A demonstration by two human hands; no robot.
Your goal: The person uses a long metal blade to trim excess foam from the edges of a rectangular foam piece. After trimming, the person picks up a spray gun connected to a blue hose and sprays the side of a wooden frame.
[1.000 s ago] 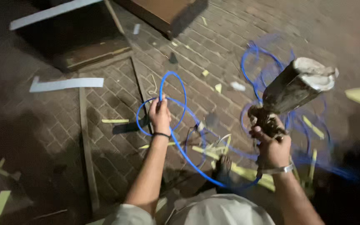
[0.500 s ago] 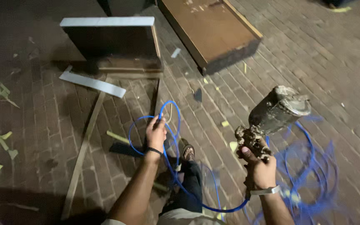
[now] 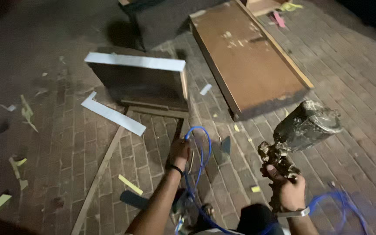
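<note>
My right hand [image 3: 287, 188] grips the handle of a paint-crusted spray gun [image 3: 299, 132] whose cup tilts up to the right. My left hand [image 3: 179, 152] is closed on a loop of blue air hose [image 3: 202, 152] that runs down past my legs and curls off at the lower right. A black band sits on my left wrist and a metal bracelet on my right. Just beyond my left hand stands a dark wooden panel with a white top edge [image 3: 138, 80], propped upright on the brick paving.
A large brown wooden panel [image 3: 249, 54] lies flat ahead on the right. A white strip [image 3: 112, 114] and a long wooden batten [image 3: 99, 174] lie on the paving at left. Scraps of yellow tape [image 3: 130, 184] are scattered over the bricks.
My view has swung forward, bringing the upright dark panel and the big brown panel closer to centre. Both hands keep their hold; the hose coil has dropped to the lower right.
</note>
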